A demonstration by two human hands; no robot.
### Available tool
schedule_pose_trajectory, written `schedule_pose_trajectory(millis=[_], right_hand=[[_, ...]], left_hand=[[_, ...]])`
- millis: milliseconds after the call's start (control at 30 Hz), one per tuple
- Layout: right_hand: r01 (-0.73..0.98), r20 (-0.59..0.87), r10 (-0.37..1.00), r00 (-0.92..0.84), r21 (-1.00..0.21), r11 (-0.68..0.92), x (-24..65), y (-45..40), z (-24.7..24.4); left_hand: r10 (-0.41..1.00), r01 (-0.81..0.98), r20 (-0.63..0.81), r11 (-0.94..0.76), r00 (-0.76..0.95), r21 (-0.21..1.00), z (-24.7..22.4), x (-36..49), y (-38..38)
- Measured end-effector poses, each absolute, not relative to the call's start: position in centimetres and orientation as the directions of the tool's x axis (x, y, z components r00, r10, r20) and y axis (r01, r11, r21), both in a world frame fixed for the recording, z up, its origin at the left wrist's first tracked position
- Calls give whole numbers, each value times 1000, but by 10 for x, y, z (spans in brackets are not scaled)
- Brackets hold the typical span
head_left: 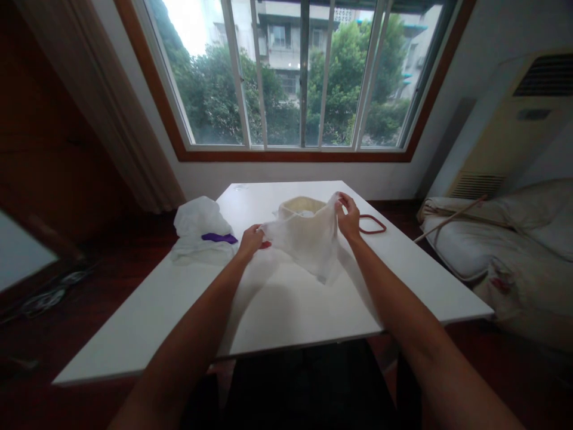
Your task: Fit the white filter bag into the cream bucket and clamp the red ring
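A thin whitish sheet or bag is spread between my two hands, its lower corner hanging over the white table. My left hand pinches its left edge, beside a small red thing. On the other side, my right hand is closed on its upper right corner. Behind the sheet stands a cream, open-topped container, its lower part hidden. A reddish-brown ring-shaped frame lies just right of my right hand.
Crumpled white translucent bags lie at the table's left edge, with a purple strip on them. Right of the table, a stick rests on a pale covered bundle. A window is beyond.
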State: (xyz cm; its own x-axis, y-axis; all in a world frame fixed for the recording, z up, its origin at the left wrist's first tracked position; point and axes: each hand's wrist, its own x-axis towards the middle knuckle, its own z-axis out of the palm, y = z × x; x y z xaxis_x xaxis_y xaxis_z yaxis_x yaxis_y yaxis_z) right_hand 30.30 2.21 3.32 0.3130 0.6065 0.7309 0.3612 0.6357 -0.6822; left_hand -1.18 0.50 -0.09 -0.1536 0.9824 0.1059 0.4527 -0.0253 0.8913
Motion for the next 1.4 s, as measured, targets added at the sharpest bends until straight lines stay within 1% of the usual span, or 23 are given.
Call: schedule_pose_trajectory(millis=[100, 167, 267, 367, 433, 467, 500, 567, 600, 667, 733, 767, 833, 867, 900, 933, 967, 1033, 1133, 1200, 1267, 1333, 1400], right_hand=[[337, 767, 623, 152, -633, 697, 287, 22, 72], [355, 775, 632, 23, -597, 719, 272, 22, 98], [399, 766, 615, -186, -513, 760, 242, 17, 127], [448, 695, 573, -435, -385, 807, 207, -3, 138], [467, 597, 507, -622, -236, 852, 185, -25, 136], [459, 532, 483, -695, -187, 868, 177, -38, 133], [438, 469, 458, -755, -160, 885, 171, -49, 131], [391, 414, 417, -809, -150, 908, 167, -67, 126], [377, 432, 413, -802, -171, 911, 170, -71, 123], [386, 558, 455, -694, -244, 890, 184, -70, 118], [439, 729, 521, -443, -331, 836, 208, -56, 110], [462, 784, 533, -318, -363, 809, 221, -47, 104], [491, 826, 547, -137, -423, 762, 248, -27, 89], [504, 827, 558, -70, -454, 735, 259, -19, 80], [513, 816, 577, -41, -478, 712, 268, -13, 72], [523, 807, 590, -23, -493, 695, 275, -9, 64], [538, 810, 586, -30, -481, 692, 280, -7, 57], [566, 828, 557, -66, -429, 704, 282, -7, 48], [579, 853, 506, -127, -350, 736, 276, -14, 45], [566, 842, 514, -166, -345, 748, 270, -18, 46], [552, 813, 546, -201, -366, 749, 266, -21, 47], [547, 794, 567, -222, -380, 746, 265, -22, 47], [548, 796, 563, -222, -375, 747, 267, -21, 46]], left_hand=[[965, 232, 209, -169, -160, 958, 2, -6, 5], [945, 88, 289, -278, -154, 956, 2, -2, 4], [919, 6, 382, -384, -97, 923, -1, 6, 2], [873, 31, 488, -487, -19, 873, -5, 11, -3], [805, 93, 593, -593, 26, 800, -6, 10, -5], [756, 133, 654, -653, 44, 746, -6, 9, -7], [699, 176, 712, -710, 61, 682, -5, 7, -9], [599, 260, 794, -787, 102, 560, 0, 4, -12], [576, 297, 809, -797, 113, 526, 3, 3, -15], [602, 378, 790, -763, 118, 525, 10, 3, -20], [667, 464, 741, -684, 85, 563, 16, 6, -25], [690, 496, 721, -649, 64, 577, 19, 7, -27], [705, 527, 708, -618, 45, 583, 21, 9, -29], [700, 530, 713, -619, 40, 579, 21, 9, -29], [693, 528, 720, -627, 41, 573, 21, 9, -29], [682, 524, 730, -637, 42, 565, 21, 10, -29], [667, 521, 744, -651, 44, 552, 22, 10, -29], [627, 531, 777, -678, 57, 509, 25, 11, -31], [561, 575, 818, -714, 130, 399, 35, 16, -39], [531, 593, 821, -736, 209, 326, 41, 19, -44], [517, 584, 807, -762, 288, 280, 45, 20, -46], [526, 575, 782, -771, 334, 273, 45, 18, -43], [563, 599, 762, -743, 319, 299, 43, 11, -38]])
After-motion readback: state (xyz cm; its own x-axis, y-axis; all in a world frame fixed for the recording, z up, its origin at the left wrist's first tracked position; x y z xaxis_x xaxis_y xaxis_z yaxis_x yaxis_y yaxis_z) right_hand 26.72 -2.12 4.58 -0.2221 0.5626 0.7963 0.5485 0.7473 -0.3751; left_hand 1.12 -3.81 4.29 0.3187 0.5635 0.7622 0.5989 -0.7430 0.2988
